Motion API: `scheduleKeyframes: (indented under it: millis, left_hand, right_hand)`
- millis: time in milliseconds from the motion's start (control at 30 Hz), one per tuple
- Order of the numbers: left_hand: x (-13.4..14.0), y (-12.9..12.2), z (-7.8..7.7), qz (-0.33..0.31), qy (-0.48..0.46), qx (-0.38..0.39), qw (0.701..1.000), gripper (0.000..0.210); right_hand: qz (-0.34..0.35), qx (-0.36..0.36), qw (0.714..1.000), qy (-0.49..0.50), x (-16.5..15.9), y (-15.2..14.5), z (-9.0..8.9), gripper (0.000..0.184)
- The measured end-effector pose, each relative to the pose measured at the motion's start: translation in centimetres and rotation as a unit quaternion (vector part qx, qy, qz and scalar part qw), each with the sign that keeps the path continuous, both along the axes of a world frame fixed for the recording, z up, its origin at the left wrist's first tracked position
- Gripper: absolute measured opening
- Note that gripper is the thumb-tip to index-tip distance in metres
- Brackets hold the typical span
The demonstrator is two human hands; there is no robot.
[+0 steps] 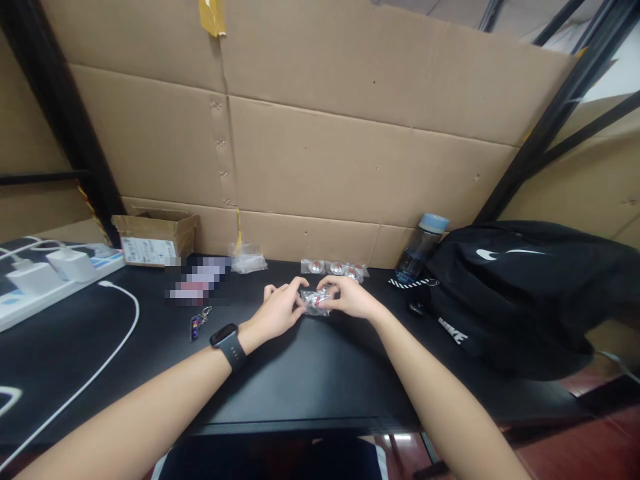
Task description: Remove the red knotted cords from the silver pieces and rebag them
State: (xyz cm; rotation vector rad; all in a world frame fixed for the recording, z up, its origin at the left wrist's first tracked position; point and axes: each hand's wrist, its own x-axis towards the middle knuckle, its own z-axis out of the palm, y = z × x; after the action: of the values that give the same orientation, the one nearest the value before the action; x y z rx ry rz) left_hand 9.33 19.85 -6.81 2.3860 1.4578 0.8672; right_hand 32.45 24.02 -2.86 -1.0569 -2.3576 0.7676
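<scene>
A small clear plastic packet (314, 305) with something silvery and red inside is between my two hands, low over the black table. My left hand (280, 310), with a dark band on its wrist, has its thumb and fingers closed on the packet's left edge. From the other side, my right hand (350, 298) pinches the packet's right part between thumb and fingers. Just behind the hands lie several similar packets (336, 268), each with a round silver piece marked red. Farther left sits a small pile of clear plastic bags (249, 262).
A power strip (60, 288) with white chargers and a white cable (117, 350) lies left. An opened cardboard box (155, 240) stands behind a keychain (199, 323). At the right are a water bottle (423, 248) and a black backpack (520, 300). Cardboard (320, 153) walls the back.
</scene>
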Motion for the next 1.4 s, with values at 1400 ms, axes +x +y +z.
scheduleKeyframes:
  millis: [1400]
  left_hand:
    - [5.2,12.9,2.0,0.141,0.065,0.005,0.988,0.049]
  right_hand:
    - [-0.206,0.139,0.968,0.032,4.9,2.7,1.5,0.012]
